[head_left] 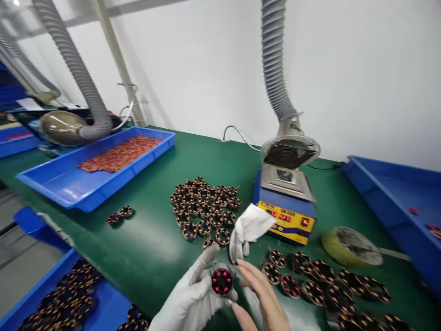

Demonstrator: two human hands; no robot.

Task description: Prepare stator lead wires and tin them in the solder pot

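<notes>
My left hand (193, 294), in a white glove, is closed around a small motor stator (221, 281) with a ring of pinkish-red segments facing up. Just right of it is my right hand (263, 294), its fingers bare; thumb and fingers are apart beside the stator, and whether they touch it I cannot tell. An empty white glove (253, 225) lies on the table beyond my hands. Behind the stator sits a cluster of copper-wound stators (206, 211). More stators (313, 293) lie to the right, among them a red-faced one (290, 286).
A solder pot (285, 202) with a lit display stands under an extraction hose (274, 59). Right of it are a green round container (344, 248) and a blue tray (396, 184). At left, a blue tray (86, 197) holds reddish parts; a lower blue bin (110, 294) holds stators.
</notes>
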